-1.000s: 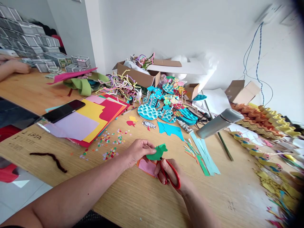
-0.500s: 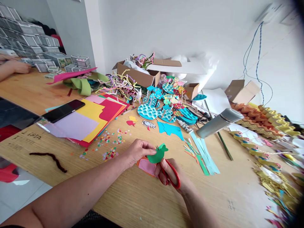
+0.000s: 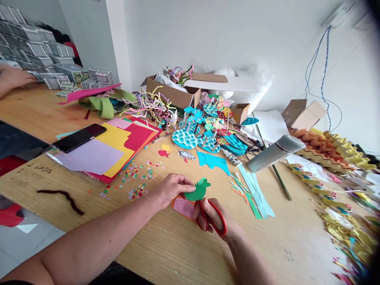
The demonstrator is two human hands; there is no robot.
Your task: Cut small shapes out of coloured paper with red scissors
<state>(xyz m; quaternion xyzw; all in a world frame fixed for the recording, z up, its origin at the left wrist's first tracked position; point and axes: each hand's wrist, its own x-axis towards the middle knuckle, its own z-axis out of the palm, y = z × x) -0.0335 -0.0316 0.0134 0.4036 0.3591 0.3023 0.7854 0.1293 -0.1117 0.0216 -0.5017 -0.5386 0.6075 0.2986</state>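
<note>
Between the thumb and fingers of my left hand (image 3: 175, 189) is a green paper cutout (image 3: 197, 190), fish-like in outline with a notched tail at its right. My right hand (image 3: 218, 217) has its fingers through the handles of red-handled scissors (image 3: 221, 219). The scissors are just below the cutout, with their blades largely hidden behind it. Under my hands lies a pink paper piece (image 3: 183, 206) with an outline on it, on top of orange paper. Farther off on the table are a red paper fish (image 3: 163, 153) and a yellow one (image 3: 166, 147).
Paper confetti (image 3: 139, 189) is scattered left of my hands. Coloured sheets (image 3: 97, 156) bear a black phone (image 3: 81, 137). Paper strips (image 3: 257, 194) and a grey bottle (image 3: 274, 153) stand to the right. Blue fish decorations (image 3: 184, 138) fill the back. Another person's hand (image 3: 18, 77) is at far left.
My hands hold almost the same place. The green cutout has tilted slightly, and the scissors have shifted a little against its lower edge. The other person's hand at far left has moved.
</note>
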